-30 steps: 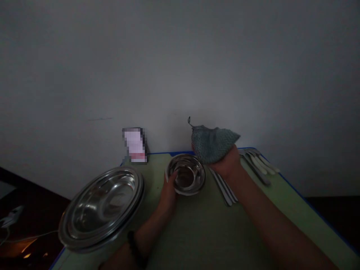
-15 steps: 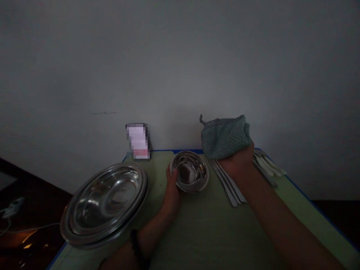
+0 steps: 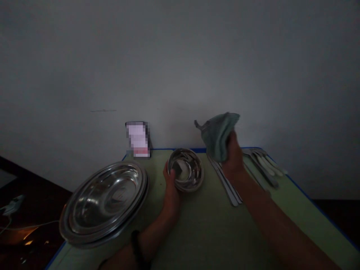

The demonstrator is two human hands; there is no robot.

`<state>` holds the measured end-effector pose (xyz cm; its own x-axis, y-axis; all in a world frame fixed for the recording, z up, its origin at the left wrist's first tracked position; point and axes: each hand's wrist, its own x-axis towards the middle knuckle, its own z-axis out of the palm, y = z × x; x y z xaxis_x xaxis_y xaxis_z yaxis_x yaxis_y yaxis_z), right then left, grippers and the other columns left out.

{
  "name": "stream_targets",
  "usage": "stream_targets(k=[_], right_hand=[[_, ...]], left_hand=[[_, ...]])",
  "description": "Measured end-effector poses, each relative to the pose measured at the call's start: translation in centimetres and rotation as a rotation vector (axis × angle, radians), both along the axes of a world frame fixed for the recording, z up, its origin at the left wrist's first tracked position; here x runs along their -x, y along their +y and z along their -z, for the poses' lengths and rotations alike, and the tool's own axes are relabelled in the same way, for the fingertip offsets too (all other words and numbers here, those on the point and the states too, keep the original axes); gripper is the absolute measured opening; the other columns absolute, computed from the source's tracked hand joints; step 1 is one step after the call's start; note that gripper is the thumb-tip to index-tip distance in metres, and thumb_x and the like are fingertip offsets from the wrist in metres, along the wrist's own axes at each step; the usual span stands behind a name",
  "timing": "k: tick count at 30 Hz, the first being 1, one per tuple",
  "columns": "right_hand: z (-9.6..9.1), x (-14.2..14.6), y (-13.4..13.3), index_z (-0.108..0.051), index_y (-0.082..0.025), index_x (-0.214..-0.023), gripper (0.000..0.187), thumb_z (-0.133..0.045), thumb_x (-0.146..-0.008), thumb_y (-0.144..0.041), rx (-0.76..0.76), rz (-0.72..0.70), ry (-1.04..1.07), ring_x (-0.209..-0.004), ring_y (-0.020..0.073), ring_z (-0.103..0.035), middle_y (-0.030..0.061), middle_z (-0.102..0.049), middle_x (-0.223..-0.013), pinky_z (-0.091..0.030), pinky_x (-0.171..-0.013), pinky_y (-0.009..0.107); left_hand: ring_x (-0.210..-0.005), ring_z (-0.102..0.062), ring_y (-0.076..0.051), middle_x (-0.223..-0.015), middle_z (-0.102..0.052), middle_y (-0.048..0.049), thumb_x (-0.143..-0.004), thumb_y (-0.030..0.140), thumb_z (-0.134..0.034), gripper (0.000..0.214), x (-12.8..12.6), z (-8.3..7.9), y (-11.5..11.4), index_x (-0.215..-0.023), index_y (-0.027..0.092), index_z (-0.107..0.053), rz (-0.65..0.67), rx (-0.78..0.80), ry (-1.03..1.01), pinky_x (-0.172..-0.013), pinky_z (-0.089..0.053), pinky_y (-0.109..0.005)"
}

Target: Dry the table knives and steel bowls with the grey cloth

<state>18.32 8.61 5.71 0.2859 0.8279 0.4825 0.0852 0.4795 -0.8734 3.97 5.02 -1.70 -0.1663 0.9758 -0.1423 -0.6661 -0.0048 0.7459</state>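
My left hand [image 3: 170, 189] grips the near-left rim of a small steel bowl [image 3: 188, 170] that stands on the green table [image 3: 202, 232], thumb inside the rim. My right hand [image 3: 234, 159] is raised above the table just right of the bowl, closed on a bunched grey-green cloth [image 3: 218, 133]. The cloth hangs in the air, apart from the bowl. A dark band circles my left wrist.
Stacked large steel plates [image 3: 104, 202] lie at the table's left edge. Flat steel utensils [image 3: 226, 182] lie right of the bowl, and white-handled cutlery [image 3: 264, 167] lies at the far right. A blurred phone [image 3: 137, 139] leans on the wall. A cable lies on the dark floor at left.
My right hand has turned and drawn the cloth in toward the bowl, bunching it narrower. My left hand has kept its hold on the bowl, which tilted slightly.
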Motion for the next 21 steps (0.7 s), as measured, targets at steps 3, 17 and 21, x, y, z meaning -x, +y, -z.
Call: stream_targets(k=[3,17,21], right_hand=[[1.5,2.3,-1.0,-0.063,-0.018,-0.108,0.038,-0.037,-0.088,-0.038,0.022,-0.089,-0.596,-0.114,0.0251,-0.051,0.0117,-0.06,-0.118,-0.035,-0.101,0.045],[4.7,4.5,-2.0,-0.051,-0.008,-0.125,0.04,-0.035,-0.09,-0.017,0.067,-0.377,-0.944,-0.126,0.0231,-0.044,0.0173,-0.05,-0.133,-0.031,-0.107,0.04],[5.8,5.1,-1.9,-0.05,-0.012,-0.125,0.039,-0.041,-0.088,-0.02,0.092,-0.396,-0.828,-0.129,0.0232,-0.039,0.0163,-0.045,-0.138,-0.029,-0.108,0.043]], left_hand=[[-0.115,-0.054,-0.021,-0.125,-0.059,-0.0023,-0.086,0.036,-0.051,0.042,0.0,-0.1,0.1,-0.128,0.03,-0.045,0.022,-0.027,-0.022,-0.093,-0.046,-0.032],[-0.118,-0.053,-0.023,-0.117,-0.064,-0.0057,-0.081,0.036,-0.057,0.037,0.3,0.4,1.1,-0.114,0.021,-0.056,0.05,-0.025,-0.071,-0.099,-0.04,-0.033],[-0.116,-0.054,-0.022,-0.116,-0.064,-0.006,-0.081,0.038,-0.058,0.037,0.6,0.5,1.5,-0.114,0.021,-0.057,0.038,-0.04,-0.047,-0.1,-0.04,-0.034]])
